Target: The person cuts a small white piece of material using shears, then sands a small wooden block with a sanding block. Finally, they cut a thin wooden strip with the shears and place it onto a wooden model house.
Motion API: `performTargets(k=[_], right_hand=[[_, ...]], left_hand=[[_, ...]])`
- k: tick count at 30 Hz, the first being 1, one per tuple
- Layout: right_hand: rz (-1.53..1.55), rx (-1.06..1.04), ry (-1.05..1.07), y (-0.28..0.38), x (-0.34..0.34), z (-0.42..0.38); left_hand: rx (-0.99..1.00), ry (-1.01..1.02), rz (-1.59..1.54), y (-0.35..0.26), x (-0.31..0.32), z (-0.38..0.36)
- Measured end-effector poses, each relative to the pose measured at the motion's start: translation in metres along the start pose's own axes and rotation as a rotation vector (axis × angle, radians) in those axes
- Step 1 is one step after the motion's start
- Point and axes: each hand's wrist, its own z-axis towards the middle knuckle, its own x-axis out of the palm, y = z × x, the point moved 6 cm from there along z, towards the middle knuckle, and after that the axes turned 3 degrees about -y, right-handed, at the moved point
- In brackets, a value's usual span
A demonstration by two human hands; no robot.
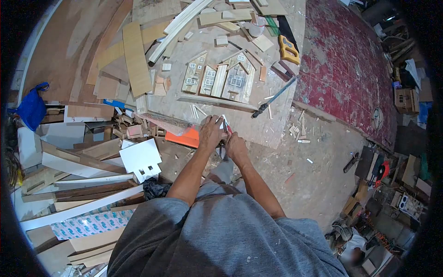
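Note:
At the near edge of the work table, my left hand [211,132] is closed, its fingertips pinching a small white piece [223,121]. My right hand [237,148] is wrapped round a red-handled tool [229,130] whose tip points at that piece; its exact kind is too small to tell. Just beyond my hands lies a wooden model house front [221,79] with pale window frames and a peaked roof. Several thin white strips [197,111] lie between it and my left hand. A thin blue-grey rod with a dark end [275,96] rests at its right.
A yellow-handled saw [289,49] and wood offcuts [221,17] crowd the table's far side. An orange sheet [182,137] sits left of my forearm. Stacked boards [83,184] and a white cut-out panel [140,158] fill the left. A person [354,244] is at lower right.

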Motion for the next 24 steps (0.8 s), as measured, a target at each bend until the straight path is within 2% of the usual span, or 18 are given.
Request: performTargets(k=[3,11,24], right_hand=[[-0.007,-0.051,0.0,-0.003,0.002,-0.001],[0.006,-0.019,0.033,-0.004,0.007,0.0],[0.006,-0.028,0.043,-0.013,0.018,0.011]], left_hand=[[0.007,-0.02,-0.008,0.0,0.002,-0.001],[-0.014,0.021,0.012,0.003,0.004,-0.002],[-0.027,-0.025,0.061,0.009,0.009,-0.001]])
